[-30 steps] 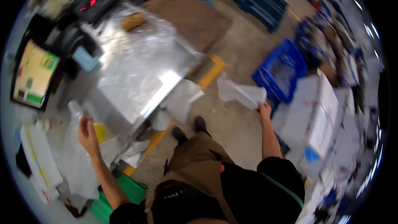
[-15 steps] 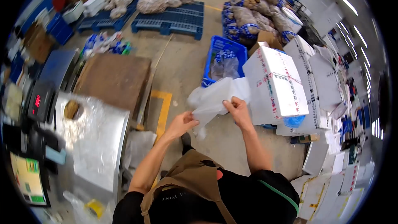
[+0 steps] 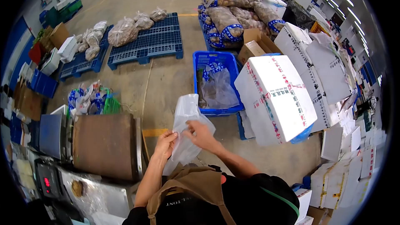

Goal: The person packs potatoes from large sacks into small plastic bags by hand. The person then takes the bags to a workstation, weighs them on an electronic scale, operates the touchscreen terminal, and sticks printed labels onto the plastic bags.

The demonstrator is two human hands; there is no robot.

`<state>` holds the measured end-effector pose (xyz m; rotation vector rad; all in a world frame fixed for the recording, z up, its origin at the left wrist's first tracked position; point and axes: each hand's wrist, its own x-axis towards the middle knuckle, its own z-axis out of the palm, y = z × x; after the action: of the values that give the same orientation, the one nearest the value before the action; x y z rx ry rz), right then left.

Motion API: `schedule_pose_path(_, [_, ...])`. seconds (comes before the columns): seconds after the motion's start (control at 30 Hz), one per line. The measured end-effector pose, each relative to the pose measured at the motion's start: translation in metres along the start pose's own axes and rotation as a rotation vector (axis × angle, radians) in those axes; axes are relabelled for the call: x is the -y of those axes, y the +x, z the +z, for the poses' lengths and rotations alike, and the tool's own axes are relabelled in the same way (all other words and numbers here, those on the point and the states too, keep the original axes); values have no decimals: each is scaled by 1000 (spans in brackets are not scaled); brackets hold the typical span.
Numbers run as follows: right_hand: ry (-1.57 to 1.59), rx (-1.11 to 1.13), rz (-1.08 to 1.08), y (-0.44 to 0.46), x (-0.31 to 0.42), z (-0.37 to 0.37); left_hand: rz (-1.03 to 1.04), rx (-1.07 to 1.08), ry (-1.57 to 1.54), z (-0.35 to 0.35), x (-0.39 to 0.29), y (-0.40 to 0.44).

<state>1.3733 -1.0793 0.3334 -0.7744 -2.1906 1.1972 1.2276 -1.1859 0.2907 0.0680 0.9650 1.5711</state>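
Observation:
A translucent white plastic bag (image 3: 187, 110) hangs in front of my body, pulled long between both hands. My left hand (image 3: 167, 141) pinches its left edge between thumb and fingers. Over the bag's middle, my right hand (image 3: 201, 135) has its fingers bent, with thumb and fingertips at the plastic; exactly how they grip is hard to make out. Just beyond the bag stands a blue plastic crate (image 3: 226, 111) holding crumpled clear plastic and blue-printed netting.
White foam boxes (image 3: 277, 96) are stacked on the right. Net sacks (image 3: 227, 21) are piled behind the crate. Bagged goods lie on blue pallets (image 3: 160, 41). At left are a brown-topped platform (image 3: 104, 143) and a metal scale with a round brown item (image 3: 77, 188).
My view has turned, so the crate and boxes appear shifted. The bag has come nearer my body and hangs more upright. My right hand has moved in beside my left.

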Motion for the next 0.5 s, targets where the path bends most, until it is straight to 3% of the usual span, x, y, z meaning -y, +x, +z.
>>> schedule_pose_path(0.2, [164, 73, 231, 112, -21, 31, -104, 68, 142, -3, -72, 121])
schedule_pose_path(0.5, [31, -141, 174, 328, -37, 11, -188, 110, 380, 52, -222, 295])
